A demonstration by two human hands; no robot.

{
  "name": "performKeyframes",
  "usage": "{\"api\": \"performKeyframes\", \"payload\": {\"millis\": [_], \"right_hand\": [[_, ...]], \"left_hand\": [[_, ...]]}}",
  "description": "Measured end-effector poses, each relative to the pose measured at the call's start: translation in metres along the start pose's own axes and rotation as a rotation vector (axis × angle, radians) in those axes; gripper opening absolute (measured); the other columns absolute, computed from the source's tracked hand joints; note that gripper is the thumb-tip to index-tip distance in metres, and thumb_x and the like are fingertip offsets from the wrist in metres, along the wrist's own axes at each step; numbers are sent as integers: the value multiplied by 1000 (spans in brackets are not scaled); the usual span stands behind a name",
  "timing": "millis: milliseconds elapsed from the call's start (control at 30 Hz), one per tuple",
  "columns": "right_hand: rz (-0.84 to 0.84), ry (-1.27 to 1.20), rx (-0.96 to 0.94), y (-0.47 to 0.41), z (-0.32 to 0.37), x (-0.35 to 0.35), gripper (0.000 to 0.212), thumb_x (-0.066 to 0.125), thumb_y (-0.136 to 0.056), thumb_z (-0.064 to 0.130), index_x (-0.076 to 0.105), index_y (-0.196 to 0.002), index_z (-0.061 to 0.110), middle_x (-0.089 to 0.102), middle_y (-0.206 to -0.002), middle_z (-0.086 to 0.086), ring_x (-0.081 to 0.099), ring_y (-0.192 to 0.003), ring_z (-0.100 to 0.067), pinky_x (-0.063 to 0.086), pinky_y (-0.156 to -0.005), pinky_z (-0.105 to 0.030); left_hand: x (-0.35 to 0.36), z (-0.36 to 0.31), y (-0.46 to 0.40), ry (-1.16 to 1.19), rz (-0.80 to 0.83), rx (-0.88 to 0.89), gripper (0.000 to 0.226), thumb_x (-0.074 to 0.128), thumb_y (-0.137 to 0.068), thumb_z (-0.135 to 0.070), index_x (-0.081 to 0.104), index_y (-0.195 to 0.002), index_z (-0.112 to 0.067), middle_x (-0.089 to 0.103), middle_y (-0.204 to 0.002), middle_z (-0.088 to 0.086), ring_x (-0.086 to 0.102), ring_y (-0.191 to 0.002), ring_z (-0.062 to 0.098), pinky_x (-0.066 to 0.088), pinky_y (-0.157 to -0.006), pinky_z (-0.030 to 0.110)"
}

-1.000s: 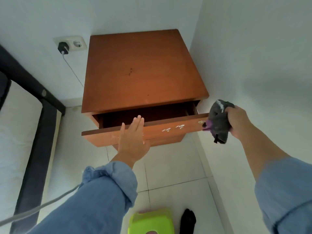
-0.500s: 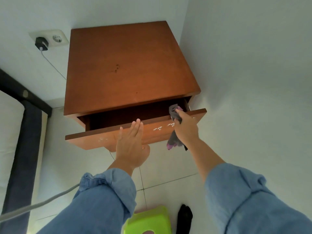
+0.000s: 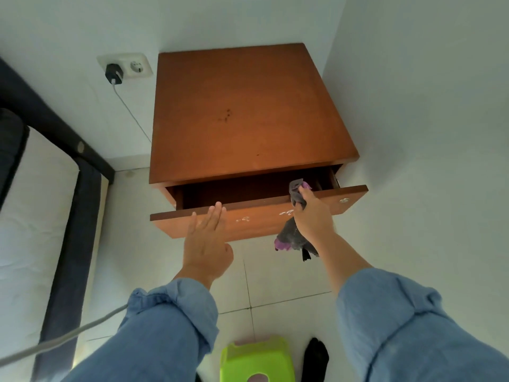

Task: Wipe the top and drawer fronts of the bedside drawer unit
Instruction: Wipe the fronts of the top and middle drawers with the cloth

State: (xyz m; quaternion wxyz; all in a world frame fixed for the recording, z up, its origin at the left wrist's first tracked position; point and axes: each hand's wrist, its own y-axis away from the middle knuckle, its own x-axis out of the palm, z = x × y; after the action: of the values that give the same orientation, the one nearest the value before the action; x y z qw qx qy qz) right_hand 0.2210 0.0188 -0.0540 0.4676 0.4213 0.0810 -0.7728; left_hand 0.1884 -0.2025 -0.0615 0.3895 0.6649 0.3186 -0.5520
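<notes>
The bedside drawer unit (image 3: 248, 111) stands at the centre of the frame, tucked into the corner of two white walls. Its top is a reddish-brown wood panel, smooth and bare, with a small cluster of dark specks near the middle and one more speck lower down. The top drawer (image 3: 256, 219) is pulled partly out; its interior is dark, and its front carries whitish smears at centre and a small round metal fitting (image 3: 343, 200) toward its right end.

Your right hand (image 3: 312, 216) is clamped on a grey and purple cloth (image 3: 292, 235), pressing it over the drawer's top edge right of centre; part of the cloth pokes up inside the drawer, and the rest hangs down in front of the drawer front. Your left hand (image 3: 206, 244) is open, fingers straight and together, laid flat against the drawer front left of centre with the fingertips at its upper edge. Both forearms wear rolled blue sleeves.

At upper left, a black charger (image 3: 113, 74) sits in a white double wall socket (image 3: 129, 68), its thin cable running down the wall behind the unit. A dark bed frame with a white mattress (image 3: 30, 210) fills the left edge. On the tiled floor at the bottom centre lie a lime-green plastic stool (image 3: 257, 359) and, just right of it, a black item I cannot identify.
</notes>
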Motion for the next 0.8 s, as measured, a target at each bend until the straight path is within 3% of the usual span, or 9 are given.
{"api": "performKeyframes", "payload": {"millis": [100,200,267,333,400,467,567,800], "right_hand": [[-31,-27,-31,15,13,23,49,42,-97,17,33,-145,24,51,-138,-6,54,-118,-26,44,-94,-33],[62,30,-177,40,34,59,53,40,-98,15,25,-147,26,25,-155,6,39,-134,-18,39,-102,-31],[73,76,-198,47,44,73,55,38,-98,13,21,-149,26,12,-158,12,31,-139,-16,36,-105,-30],[77,73,-144,46,49,76,55,37,-98,14,22,-148,29,11,-158,14,35,-136,-17,38,-103,-31],[96,51,-117,45,50,75,54,37,-98,15,23,-147,31,15,-157,15,39,-134,-19,39,-102,-32],[96,52,-125,46,50,74,54,38,-98,15,24,-147,30,15,-157,15,38,-135,-19,39,-102,-31],[95,33,-136,47,54,80,54,39,-97,14,24,-148,28,14,-157,14,34,-137,-17,36,-104,-29],[231,146,-297,66,94,120,58,39,-98,15,17,-149,30,6,-158,18,48,-125,-20,42,-100,-32]], "left_hand": [[2,3,-1,4,6,9,70,39,-93,-24,4,-153,-18,-2,-161,-1,-3,-148,16,-5,-119,43],[6,0,-3,37,3,-4,70,39,-93,-25,3,-153,-18,-3,-161,0,-4,-148,16,-6,-119,43],[6,6,-1,58,-51,-3,70,42,-92,-22,8,-153,-16,4,-161,2,2,-148,17,-6,-117,41],[6,18,4,124,-174,-150,72,52,-87,-17,19,-151,-12,17,-159,6,15,-146,22,2,-118,41],[6,36,7,279,-249,-474,72,58,-81,-10,26,-145,-9,27,-154,10,26,-142,26,6,-117,44],[11,55,8,475,-208,-687,72,57,-77,-4,26,-142,-7,31,-150,13,31,-138,31,14,-118,51],[13,71,8,832,-198,-717,67,48,-84,-4,25,-145,-15,40,-147,10,41,-131,34,38,-107,52],[7,85,13,1148,-250,-749,48,30,-98,-23,35,-146,-26,45,-144,0,42,-129,23,36,-100,37]]}}
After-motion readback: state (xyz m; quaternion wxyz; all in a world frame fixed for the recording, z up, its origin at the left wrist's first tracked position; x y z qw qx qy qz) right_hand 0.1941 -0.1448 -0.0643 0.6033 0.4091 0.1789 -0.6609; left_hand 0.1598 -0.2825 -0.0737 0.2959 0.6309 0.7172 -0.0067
